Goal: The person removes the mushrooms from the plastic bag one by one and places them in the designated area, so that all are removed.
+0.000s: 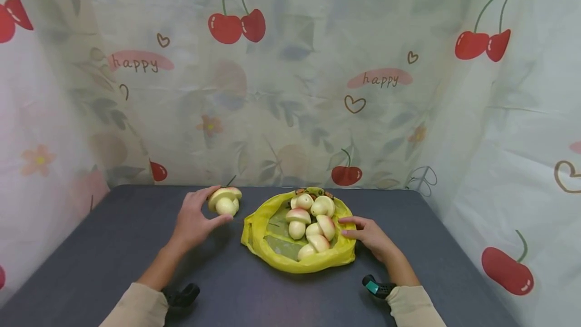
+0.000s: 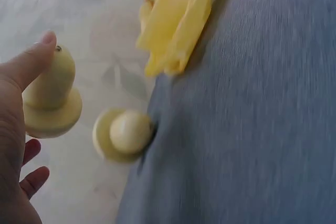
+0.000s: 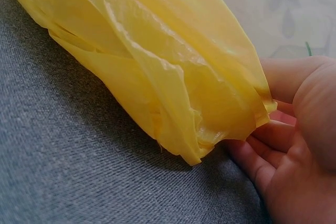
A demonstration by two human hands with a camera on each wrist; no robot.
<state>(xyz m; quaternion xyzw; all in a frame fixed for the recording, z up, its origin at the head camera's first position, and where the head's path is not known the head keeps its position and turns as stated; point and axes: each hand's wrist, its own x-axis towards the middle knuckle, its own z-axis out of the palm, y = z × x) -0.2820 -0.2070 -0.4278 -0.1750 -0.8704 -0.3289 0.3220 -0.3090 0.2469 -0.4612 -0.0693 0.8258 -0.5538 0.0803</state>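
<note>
My left hand (image 1: 195,221) pinches a cream mushroom-shaped piece (image 2: 52,93) between thumb and fingers, held above the table left of the bag. A second mushroom-shaped piece (image 2: 128,132) shows beyond it in the left wrist view; in the head view the two overlap too much to separate. The yellow plastic bag (image 1: 295,265) sits with its mouth spread and its rim folded down. Several mushroom-shaped pieces (image 1: 297,229), some with pinkish caps, lie inside it, mostly to the right. At the bag's right side, my right hand (image 1: 372,238) holds the rim between thumb and fingers.
The dark grey table (image 1: 281,302) extends around the bag. A printed curtain (image 1: 290,115) with cherries hangs behind it and along both sides. Each wrist wears a black band (image 1: 181,295). A thin dark line (image 1: 231,180) rises near the table's back edge.
</note>
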